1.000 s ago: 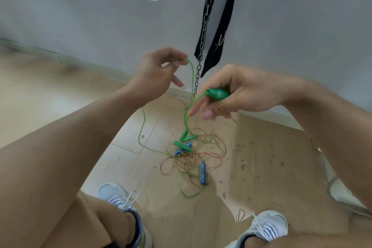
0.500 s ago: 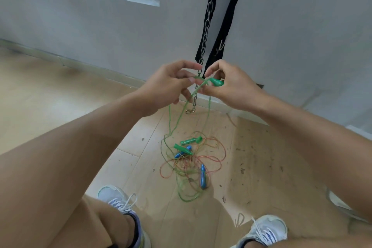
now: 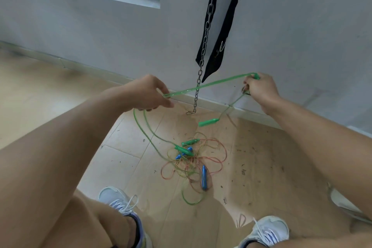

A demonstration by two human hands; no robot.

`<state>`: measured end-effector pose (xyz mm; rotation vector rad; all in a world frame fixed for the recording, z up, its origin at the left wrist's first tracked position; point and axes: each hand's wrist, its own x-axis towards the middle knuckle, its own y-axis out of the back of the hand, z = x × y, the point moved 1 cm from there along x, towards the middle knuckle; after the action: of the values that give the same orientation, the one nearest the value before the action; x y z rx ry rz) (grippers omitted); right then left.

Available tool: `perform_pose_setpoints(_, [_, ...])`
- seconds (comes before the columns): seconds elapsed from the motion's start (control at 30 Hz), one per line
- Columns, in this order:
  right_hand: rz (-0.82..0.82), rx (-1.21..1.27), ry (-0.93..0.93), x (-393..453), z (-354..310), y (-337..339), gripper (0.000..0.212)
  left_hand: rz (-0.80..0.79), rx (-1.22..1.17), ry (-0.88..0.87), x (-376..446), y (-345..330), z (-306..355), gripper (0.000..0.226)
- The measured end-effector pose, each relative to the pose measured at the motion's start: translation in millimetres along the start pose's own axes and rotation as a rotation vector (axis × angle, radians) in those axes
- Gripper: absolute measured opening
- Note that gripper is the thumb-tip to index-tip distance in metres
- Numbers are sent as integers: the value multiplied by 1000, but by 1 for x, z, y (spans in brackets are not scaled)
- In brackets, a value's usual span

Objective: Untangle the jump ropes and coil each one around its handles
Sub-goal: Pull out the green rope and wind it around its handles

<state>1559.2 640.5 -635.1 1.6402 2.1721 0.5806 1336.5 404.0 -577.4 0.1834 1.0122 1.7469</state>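
Note:
My left hand (image 3: pixel 149 94) grips a green jump rope (image 3: pixel 207 85), which runs taut up to my right hand (image 3: pixel 259 90). The right hand grips the rope's other end, with a green tip showing above its fingers. From the right hand a thin strand drops to a green handle (image 3: pixel 208 122) that hangs in the air. Two green strands fall from my left hand to a tangled pile (image 3: pixel 193 163) of green and orange ropes on the floor. In the pile lie two green handles (image 3: pixel 190 142) and two blue handles (image 3: pixel 204 177).
A metal chain (image 3: pixel 205 46) and a black strap (image 3: pixel 221 36) hang down the grey wall between my hands, and the chain's hook nearly reaches the floor. My shoes (image 3: pixel 118 201) (image 3: pixel 267 229) stand on the wood floor near the pile. A pale object (image 3: pixel 342 201) lies at the right edge.
My hands, close together half a second ago, have moved apart, which stretched the green rope between them. The right hand went right and up. A green handle now dangles below it.

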Motion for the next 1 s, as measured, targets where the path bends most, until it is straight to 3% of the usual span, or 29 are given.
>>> perform_pose_setpoints(0.07, [10, -88, -16, 3, 12, 6, 21, 191, 2, -3, 4, 8, -3, 27])
perform_pose_setpoints(0.17, [-130, -190, -18, 3, 24, 3, 20, 556, -22, -24, 7, 17, 2, 24])
perform_pose_setpoints(0.27, [-361, -412, -53, -5, 27, -3, 25, 626, -25, 26, 10, 19, -1, 24])
perform_pose_setpoints(0.37, [-691, -475, -91, -28, 17, -6, 26, 452, 31, 92, 16, 12, -10, 62])
perform_pose_setpoints(0.43, [-797, -373, -35, -41, 2, -11, 24, 280, 99, 115, 16, 0, -10, 79])
perform_pose_setpoints(0.47, [-814, -317, -4, -48, -7, -14, 24, 226, 104, 105, 15, -6, -7, 74])
perform_pose_setpoints(0.53, [-857, -160, -29, -62, -27, -21, 26, 108, 19, 62, 11, -16, -1, 41])
perform_pose_setpoints(0.6, [-908, 48, -114, -72, -41, -29, 38, -127, -93, 18, 6, -30, 7, 25])
perform_pose_setpoints(0.67, [-893, 207, -143, -80, -51, -35, 36, -329, -122, -10, 1, -43, 12, 36])
perform_pose_setpoints(0.73, [-832, 321, -138, -83, -61, -37, 28, -410, -118, -32, -2, -54, 15, 44])
perform_pose_setpoints(0.83, [-735, 412, -109, -76, -72, -32, 25, -458, -126, -72, -1, -64, 16, 13])
perform_pose_setpoints(1.0, [-588, 196, -37, -58, -81, -11, 33, -391, -429, -63, -6, -69, 34, 23])
